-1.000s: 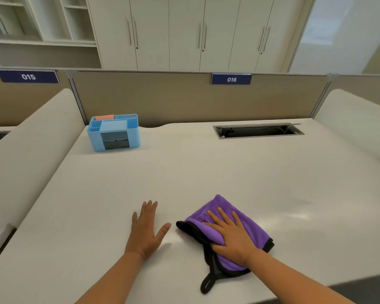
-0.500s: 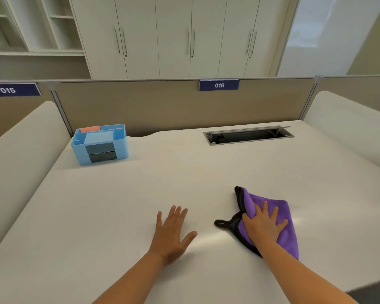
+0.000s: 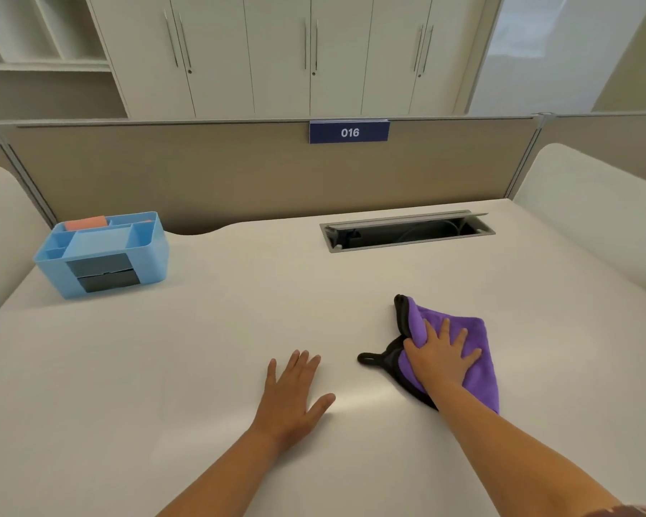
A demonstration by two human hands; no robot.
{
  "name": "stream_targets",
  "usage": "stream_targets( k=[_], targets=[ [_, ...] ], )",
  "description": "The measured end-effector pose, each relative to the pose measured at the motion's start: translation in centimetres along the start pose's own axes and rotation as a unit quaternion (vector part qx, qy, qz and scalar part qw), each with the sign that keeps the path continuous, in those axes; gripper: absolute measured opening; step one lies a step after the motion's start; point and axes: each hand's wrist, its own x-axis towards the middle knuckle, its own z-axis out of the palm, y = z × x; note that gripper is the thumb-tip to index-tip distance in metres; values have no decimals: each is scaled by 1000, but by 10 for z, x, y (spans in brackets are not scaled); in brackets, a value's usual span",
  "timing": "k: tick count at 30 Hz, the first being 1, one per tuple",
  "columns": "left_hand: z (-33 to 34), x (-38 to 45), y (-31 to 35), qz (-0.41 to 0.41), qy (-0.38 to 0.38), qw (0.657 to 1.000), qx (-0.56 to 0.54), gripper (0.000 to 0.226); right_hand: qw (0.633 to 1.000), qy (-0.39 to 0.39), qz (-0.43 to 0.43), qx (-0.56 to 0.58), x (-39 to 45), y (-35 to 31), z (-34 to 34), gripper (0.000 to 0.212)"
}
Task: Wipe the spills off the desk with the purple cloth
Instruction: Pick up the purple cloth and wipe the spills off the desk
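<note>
A purple cloth (image 3: 478, 341) with a black edge and a black hanging loop lies bunched on the white desk (image 3: 239, 322), right of centre. My right hand (image 3: 439, 358) presses flat on the cloth, fingers spread, pointing away from me. My left hand (image 3: 291, 395) rests palm down on the bare desk, just left of the cloth, fingers apart, holding nothing. No spill stands out on the desk surface; a faint sheen shows between the hands.
A light blue desk organiser (image 3: 103, 255) stands at the back left. An open cable slot (image 3: 407, 231) is set into the desk at the back. A beige partition (image 3: 239, 169) with a "016" label (image 3: 349, 132) closes off the far edge.
My right hand has pushed the cloth away from me and to the right across the desk. My left hand has stayed flat on the desk.
</note>
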Motion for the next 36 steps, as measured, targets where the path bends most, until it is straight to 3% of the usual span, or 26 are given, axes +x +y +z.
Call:
stream_targets(
  k=[12,16,19,21,23,25,27,32,36],
  targets=[
    [-1,36,13,-50,23,998,21,63,991,-20,-131,-27,80,-27,-7,73],
    [-15,30,2,-50,35,998,24,61,991,-36,-122,-37,79,-24,-9,78],
    [-33,24,-18,-67,58,996,23,59,995,-33,-95,22,69,-40,-25,76],
    [-43,19,-35,-92,73,993,26,56,992,20,-107,60,50,-65,-36,68],
    [-50,16,-51,-118,93,988,22,53,972,66,-200,100,20,-98,-41,56],
    [-57,13,-64,-142,110,984,14,52,940,29,-311,137,-19,-135,-37,45],
    [-68,11,-81,-154,125,980,17,52,916,-29,-364,166,-53,-176,-27,38],
    [-106,9,-130,-167,154,974,14,51,903,-126,-361,193,-92,-281,-3,38],
    [-134,8,-171,-178,204,963,2,51,908,-124,-358,180,-97,-361,8,50]
  ],
)
